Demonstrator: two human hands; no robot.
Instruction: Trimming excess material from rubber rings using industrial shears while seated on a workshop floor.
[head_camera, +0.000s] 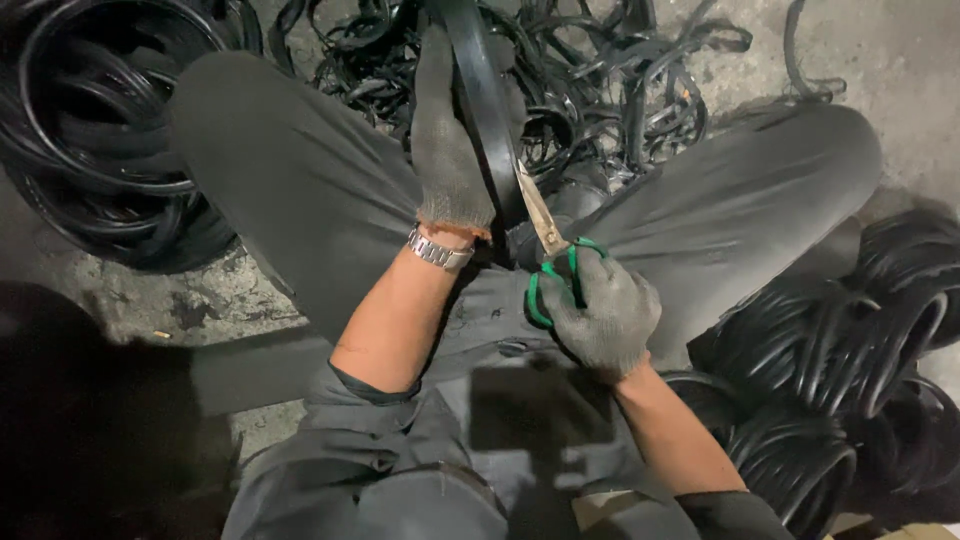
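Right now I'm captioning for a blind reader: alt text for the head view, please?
A seated person's gloved right hand cuts a black rubber strip with green-handled scissors while the gloved left hand holds it. Black rubber offcuts lie on the concrete floor.

Stained grey concrete floor (900, 60), dim light, perhaps damp patches

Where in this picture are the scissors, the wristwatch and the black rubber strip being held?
scissors (556, 262): head view, on the green handles in the right hand.
wristwatch (438, 250): head view, on the metal band at the left wrist.
black rubber strip (484, 110): head view, mid-strip beside the left glove.
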